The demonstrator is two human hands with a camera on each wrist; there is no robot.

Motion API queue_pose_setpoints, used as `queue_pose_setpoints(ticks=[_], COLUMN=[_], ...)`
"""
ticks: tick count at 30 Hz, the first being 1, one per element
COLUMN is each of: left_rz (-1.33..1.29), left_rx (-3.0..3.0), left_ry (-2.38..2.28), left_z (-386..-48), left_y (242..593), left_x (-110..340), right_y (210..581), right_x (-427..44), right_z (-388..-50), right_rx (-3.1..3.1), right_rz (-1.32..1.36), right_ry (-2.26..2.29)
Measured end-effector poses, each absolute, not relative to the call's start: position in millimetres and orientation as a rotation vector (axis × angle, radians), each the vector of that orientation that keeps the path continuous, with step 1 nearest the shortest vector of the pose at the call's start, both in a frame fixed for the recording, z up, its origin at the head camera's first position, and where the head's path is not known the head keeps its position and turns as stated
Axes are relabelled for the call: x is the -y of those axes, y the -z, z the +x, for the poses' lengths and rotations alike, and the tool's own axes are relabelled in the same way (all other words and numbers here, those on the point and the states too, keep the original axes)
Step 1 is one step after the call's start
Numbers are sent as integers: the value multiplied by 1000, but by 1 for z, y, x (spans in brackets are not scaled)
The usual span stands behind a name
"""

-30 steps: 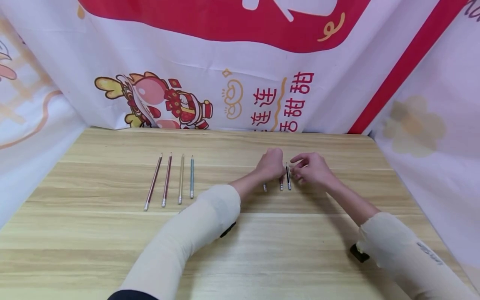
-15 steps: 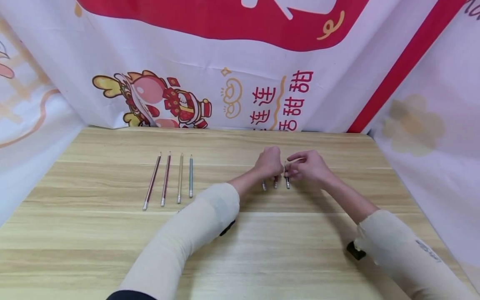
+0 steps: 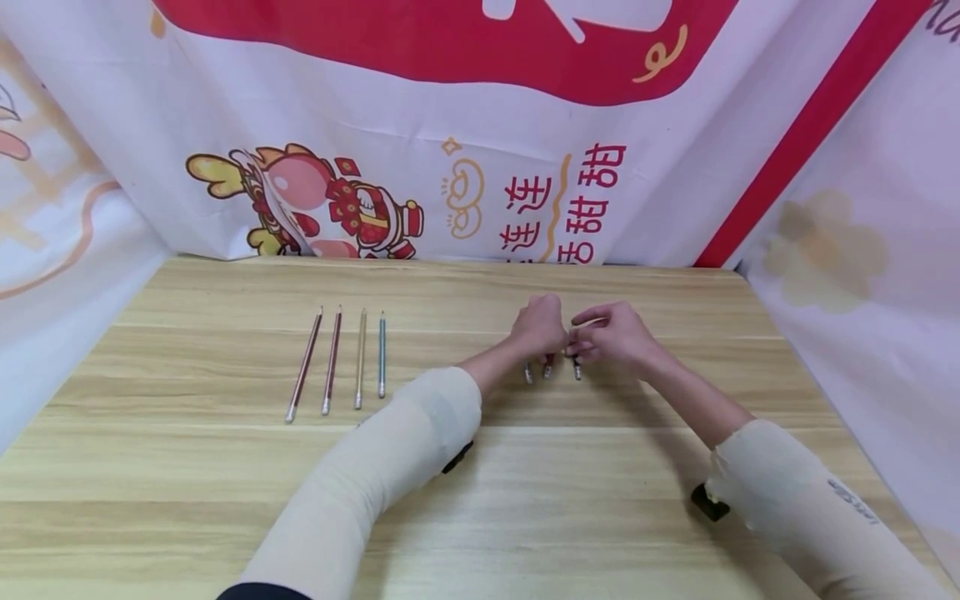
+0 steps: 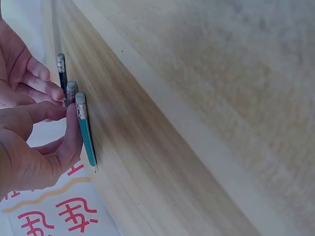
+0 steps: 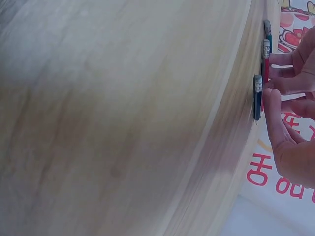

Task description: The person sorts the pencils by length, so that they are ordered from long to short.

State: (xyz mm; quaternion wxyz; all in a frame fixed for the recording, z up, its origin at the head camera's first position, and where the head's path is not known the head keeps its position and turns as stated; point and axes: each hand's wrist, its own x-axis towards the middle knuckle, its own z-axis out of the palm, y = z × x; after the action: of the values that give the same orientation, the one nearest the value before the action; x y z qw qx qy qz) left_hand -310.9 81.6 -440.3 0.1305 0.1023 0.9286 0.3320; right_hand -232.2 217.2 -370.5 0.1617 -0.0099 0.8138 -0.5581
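In the head view, my left hand is at the right part of the table, pinching a short red pencil between thumb and fingers. To its left lies a teal pencil, its front part hidden by the hand in the head view. My right hand is just right of it, fingers loosely bent over a black pencil. That pencil lies on the table, eraser end toward me. The right fingertips are beside the black and red pencils; whether they touch is unclear.
On the left of the wooden table several longer pencils lie side by side: two dark red ones, a tan one and a blue one. Printed white cloth hangs behind the table.
The red pencil's eraser end has shifted left, toward the teal pencil. My right hand has moved slightly left, now covering more of the black pencil. The left hand stays nearly in place.
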Motion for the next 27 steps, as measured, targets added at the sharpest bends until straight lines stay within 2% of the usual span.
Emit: queue_pose_setpoints(ticks=[9, 16, 27], left_rz=[252, 245, 235], left_rx=[-2688, -2632, -2567], left_ry=[-983, -1040, -1165], left_z=[-308, -274, -265], left_y=[433, 382, 355], left_x=[-78, -62, -39], right_y=[371, 371, 372], right_x=[-212, -208, -200], right_z=[-234, -234, -235], right_rx=[-2277, -2252, -2222], right_rz=[-23, -21, 12], right_ry=[1628, 1661, 1675])
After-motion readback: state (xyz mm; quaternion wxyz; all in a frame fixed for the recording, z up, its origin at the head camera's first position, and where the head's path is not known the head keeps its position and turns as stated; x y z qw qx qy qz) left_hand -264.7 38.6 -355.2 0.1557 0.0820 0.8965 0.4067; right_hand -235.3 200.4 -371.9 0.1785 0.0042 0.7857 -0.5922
